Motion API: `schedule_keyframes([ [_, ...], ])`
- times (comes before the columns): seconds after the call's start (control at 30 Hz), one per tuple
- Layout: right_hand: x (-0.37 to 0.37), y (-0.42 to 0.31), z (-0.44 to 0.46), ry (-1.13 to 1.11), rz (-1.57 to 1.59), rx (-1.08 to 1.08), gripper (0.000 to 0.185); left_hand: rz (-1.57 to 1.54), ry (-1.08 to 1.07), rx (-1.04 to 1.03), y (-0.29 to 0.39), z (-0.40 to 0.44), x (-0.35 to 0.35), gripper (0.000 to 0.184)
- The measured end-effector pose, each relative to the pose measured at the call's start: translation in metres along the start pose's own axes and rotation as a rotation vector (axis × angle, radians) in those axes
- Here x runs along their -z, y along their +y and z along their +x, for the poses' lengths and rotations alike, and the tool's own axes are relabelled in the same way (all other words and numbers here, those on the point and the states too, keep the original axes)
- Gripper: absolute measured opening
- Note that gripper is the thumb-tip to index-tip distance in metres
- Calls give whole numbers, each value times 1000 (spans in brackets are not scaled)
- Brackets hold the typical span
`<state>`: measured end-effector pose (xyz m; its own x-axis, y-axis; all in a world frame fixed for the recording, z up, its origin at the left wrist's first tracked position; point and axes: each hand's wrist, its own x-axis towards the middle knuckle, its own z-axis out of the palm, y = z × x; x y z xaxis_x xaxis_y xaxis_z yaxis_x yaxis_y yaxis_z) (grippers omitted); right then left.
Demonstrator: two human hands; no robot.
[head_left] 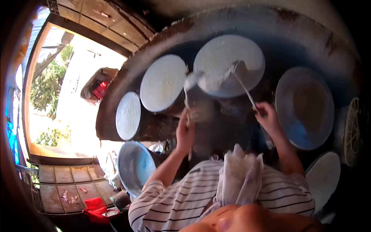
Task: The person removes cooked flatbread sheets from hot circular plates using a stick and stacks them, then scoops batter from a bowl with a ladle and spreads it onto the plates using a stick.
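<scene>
My right hand (268, 118) is closed around the handle of a ladle (243, 85), whose head rests in white batter on a round griddle (208, 92). That batter (220, 54) covers most of the disc, with a darker patch near the ladle head. In my left hand (185, 133) is a thin stick (187, 101) held upright, with a white, motion-blurred end (192, 80) at the left edge of the same griddle. Whether that end is cloth or a brush I cannot tell.
Two more white-coated rounds, one larger (163, 82) and one smaller (128, 116), lie to the left on the dark curved stove (106, 123). A grey round plate (297, 141) sits at right, near a spoked rack (351, 131). A bucket (124, 170) stands at my left.
</scene>
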<state>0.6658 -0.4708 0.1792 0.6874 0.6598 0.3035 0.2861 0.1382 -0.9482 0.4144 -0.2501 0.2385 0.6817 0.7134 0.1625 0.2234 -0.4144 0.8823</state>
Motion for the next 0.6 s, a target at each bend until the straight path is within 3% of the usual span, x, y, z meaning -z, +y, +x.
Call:
schedule_keyframes([
  [0.07, -94, -38, 24, -80, 306, -528, 31, -287, 65, 148, 46, 25, 31, 52],
  [0.13, -201, 9, 53, -89, 443, -532, 27, -448, 110, 89, 71, 28, 51, 54],
  [0.2, -286, 32, 78, 118, 625, -597, 22, -521, 97, 16, 56, 27, 79, 55],
  [0.27, -326, 41, 83, 294, 600, -578, 19, -547, 58, -94, 34, 20, 103, 55],
  [0.4, -320, 28, 25, 460, 756, -625, 22, -660, 60, -6, 38, 4, 153, 54],
  [0.6, -268, -7, -13, 678, 635, -635, 23, -715, 13, -12, 25, 13, 166, 54],
])
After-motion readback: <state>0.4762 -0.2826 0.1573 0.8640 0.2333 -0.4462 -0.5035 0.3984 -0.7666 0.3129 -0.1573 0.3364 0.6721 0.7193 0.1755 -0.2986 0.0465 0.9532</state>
